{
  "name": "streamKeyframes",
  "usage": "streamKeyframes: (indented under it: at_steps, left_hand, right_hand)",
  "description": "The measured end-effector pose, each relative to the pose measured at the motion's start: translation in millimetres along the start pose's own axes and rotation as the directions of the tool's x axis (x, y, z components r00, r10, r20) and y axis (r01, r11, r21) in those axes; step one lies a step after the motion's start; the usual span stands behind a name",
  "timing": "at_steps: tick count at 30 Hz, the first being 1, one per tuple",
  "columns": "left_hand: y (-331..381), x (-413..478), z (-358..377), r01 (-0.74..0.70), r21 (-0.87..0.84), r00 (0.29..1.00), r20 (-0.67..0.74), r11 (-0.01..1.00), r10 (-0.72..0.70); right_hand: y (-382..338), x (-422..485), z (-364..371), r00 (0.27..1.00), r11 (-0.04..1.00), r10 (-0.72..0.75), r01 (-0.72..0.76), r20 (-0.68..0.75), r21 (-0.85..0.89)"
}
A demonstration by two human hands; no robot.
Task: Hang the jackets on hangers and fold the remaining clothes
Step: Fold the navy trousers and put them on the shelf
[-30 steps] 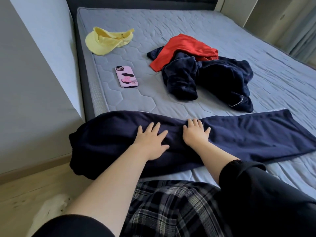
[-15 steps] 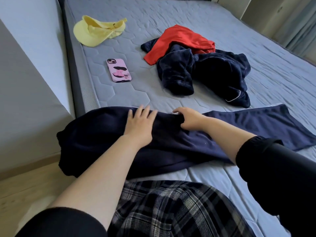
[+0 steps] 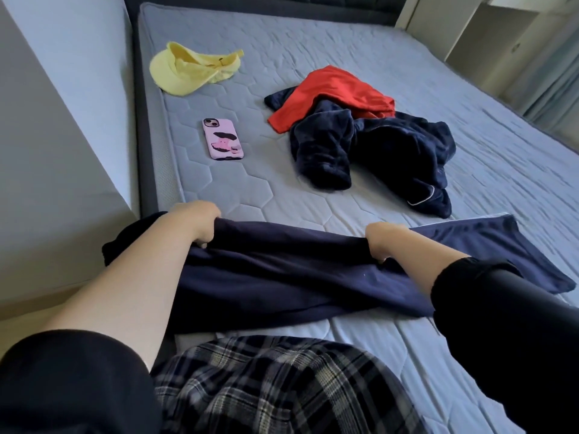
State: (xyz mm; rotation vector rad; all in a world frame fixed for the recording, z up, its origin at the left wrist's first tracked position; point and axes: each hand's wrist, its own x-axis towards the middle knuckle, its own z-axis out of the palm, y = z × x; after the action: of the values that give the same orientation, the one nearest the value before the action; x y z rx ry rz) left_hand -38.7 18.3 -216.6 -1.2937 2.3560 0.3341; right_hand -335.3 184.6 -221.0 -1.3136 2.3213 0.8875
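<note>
The left hand [image 3: 200, 225] and right hand [image 3: 383, 242] grip the navy trousers [image 3: 282, 277], folding only begun; the clothes pile [image 3: 391, 145] behind lies unfolded.

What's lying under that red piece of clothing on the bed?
A crumpled navy fleece garment lies under the red garment, sticking out at its left, front and right. Whether anything else is beneath the red cloth is covered.

head view looks down over the bed [image 3: 376, 57].
</note>
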Motion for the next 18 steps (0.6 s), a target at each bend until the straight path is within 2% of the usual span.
streamKeyframes:
  at_steps: [4, 7, 9, 11, 13, 15, 17, 18]
  left_hand:
    - [2.9, -15.8, 2.8, 0.109, -0.029, 0.960, -0.256, 0.994, -0.113]
    - [10.5, -31.7, -19.9, 0.134, -0.068, 0.854, -0.497, 0.989, -0.150]
    - [15.1, -45.6, -45.2, 0.107, -0.125, 0.732, -0.662, 0.986, -0.163]
    - [20.5, -62.3, -69.4, 0.022, -0.150, 0.572, -0.809, 0.988, -0.136]
    - [23.6, -77.6, -89.1, -0.087, -0.071, 0.374, -0.927, 0.994, -0.034]
    - [22.4, -86.8, -96.9, -0.148, 0.107, 0.191, -0.972, 0.983, 0.135]
    - [19.7, -95.1, -85.9, -0.130, 0.283, 0.090, -0.951, 0.950, 0.295]
    - [17.8, -97.5, -72.1, -0.102, 0.355, 0.099, -0.926, 0.929, 0.364]
  right_hand:
    - [11.1, -11.1, -0.6, 0.952, 0.996, 0.067, -0.049, -0.298, 0.068]
    - [29.5, -27.4, -23.6, 0.846, 0.991, 0.111, -0.052, -0.521, 0.126]
    - [48.6, -39.6, -51.2, 0.724, 0.988, 0.127, -0.036, -0.678, 0.147]
    - [70.1, -52.8, -77.4, 0.578, 0.988, 0.137, -0.026, -0.804, 0.150]
    - [90.1, -63.6, -96.5, 0.426, 0.984, 0.167, -0.018, -0.889, 0.176]
    - [101.8, -74.8, -102.2, 0.268, 0.977, 0.195, 0.037, -0.943, 0.212]
    - [105.1, -88.1, -89.1, 0.138, 0.987, 0.112, 0.102, -0.984, 0.127]
    - [102.3, -92.3, -74.1, 0.103, 0.990, 0.052, 0.129, -0.993, 0.065]
